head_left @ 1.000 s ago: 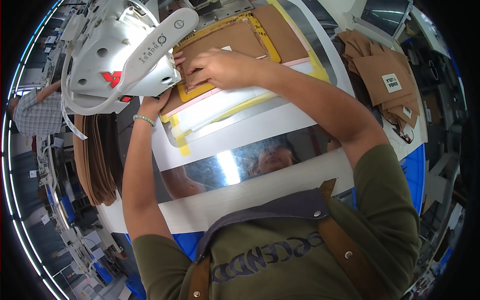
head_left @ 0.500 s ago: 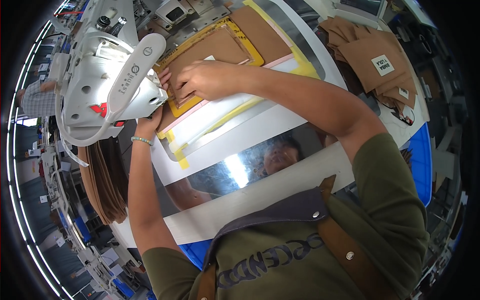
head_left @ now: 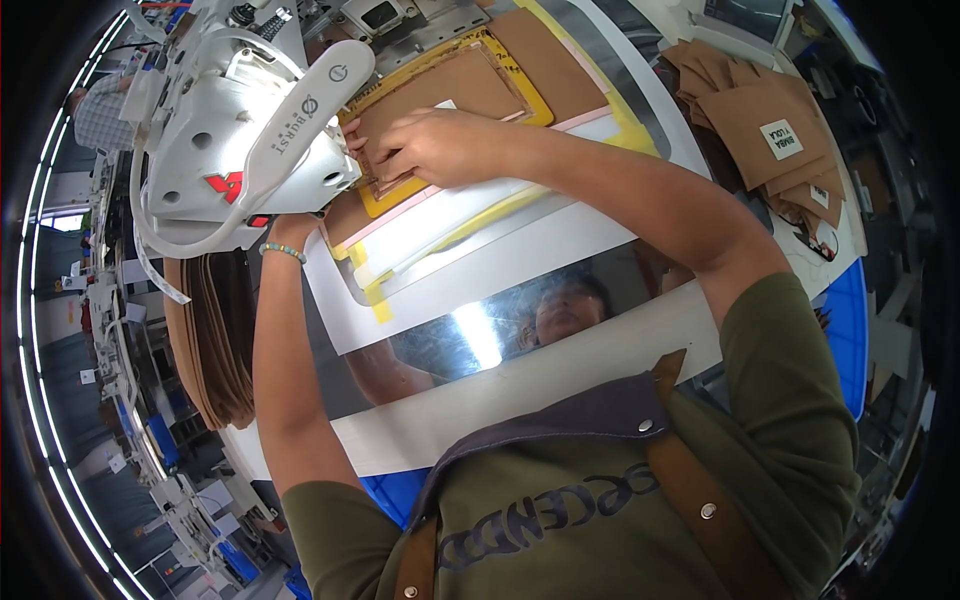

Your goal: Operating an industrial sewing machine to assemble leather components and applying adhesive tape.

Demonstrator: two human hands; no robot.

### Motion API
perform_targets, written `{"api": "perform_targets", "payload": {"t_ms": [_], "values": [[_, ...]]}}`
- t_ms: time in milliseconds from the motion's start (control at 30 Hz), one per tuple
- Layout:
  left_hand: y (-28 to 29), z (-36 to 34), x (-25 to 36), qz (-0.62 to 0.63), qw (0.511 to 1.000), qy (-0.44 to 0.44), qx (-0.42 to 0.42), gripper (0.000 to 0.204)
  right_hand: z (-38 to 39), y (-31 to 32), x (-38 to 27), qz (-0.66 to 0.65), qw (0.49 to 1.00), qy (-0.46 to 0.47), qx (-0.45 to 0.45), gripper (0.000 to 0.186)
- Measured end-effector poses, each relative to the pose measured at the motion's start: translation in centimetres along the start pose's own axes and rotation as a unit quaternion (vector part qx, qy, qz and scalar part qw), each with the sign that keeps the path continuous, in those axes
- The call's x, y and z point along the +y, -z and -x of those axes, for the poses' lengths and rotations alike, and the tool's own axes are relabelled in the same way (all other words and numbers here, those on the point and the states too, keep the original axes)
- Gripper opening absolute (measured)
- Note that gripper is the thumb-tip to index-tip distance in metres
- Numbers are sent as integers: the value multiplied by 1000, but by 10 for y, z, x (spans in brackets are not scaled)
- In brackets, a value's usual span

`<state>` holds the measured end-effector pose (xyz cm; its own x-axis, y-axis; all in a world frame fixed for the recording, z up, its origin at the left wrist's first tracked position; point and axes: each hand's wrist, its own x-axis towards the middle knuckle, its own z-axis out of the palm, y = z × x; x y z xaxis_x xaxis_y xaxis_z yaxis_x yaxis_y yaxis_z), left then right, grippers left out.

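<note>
My right hand [head_left: 450, 148] rests over the lower-left part of a yellow template frame [head_left: 535, 98] holding a brown panel [head_left: 430, 85], its fingers curled down onto something too hidden to make out. Beside them, the fingertips of my left hand [head_left: 352, 140] lie apart on the frame's left side, the rest of that hand hidden behind the white sewing machine head [head_left: 200, 160]. A small pale label shows just behind my right hand. Under the frame are brown, pink and white layers with yellow tape [head_left: 630, 135] along the edges.
A pile of brown labelled pieces [head_left: 740, 120] lies at the right, above a blue bin [head_left: 848, 340]. Long brown pieces [head_left: 205, 350] hang at the left. A reflective metal strip [head_left: 400, 355] crosses the near table edge [head_left: 380, 445]. A co-worker [head_left: 100, 110] is at the far left.
Both hands stay at the frame with only slight movement. The whole view has shifted a little with my head, and the co-worker appears higher in the picture than a second earlier.
</note>
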<state>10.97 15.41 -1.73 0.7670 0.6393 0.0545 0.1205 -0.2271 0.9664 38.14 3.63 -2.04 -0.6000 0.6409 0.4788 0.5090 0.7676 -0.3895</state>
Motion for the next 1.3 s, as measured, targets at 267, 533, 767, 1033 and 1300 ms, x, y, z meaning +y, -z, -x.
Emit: {"api": "perform_targets", "payload": {"t_ms": [267,533,767,1033,1300], "values": [[8,-5,-12,145,989,-24,-23,45,-3,-2,8,-5,998,39,45,31],[-9,12,-4,-184,983,9,25,43,-7,7,0,6,1000,-19,-5,32],[-9,15,-12,-377,924,46,51,42,-8,5,1,12,999,-29,-17,30],[-5,25,-25,-440,883,131,95,41,-10,12,-1,-10,996,-61,-62,28],[-20,42,-31,-387,896,9,218,28,-14,2,2,127,987,-83,-56,36]]}}
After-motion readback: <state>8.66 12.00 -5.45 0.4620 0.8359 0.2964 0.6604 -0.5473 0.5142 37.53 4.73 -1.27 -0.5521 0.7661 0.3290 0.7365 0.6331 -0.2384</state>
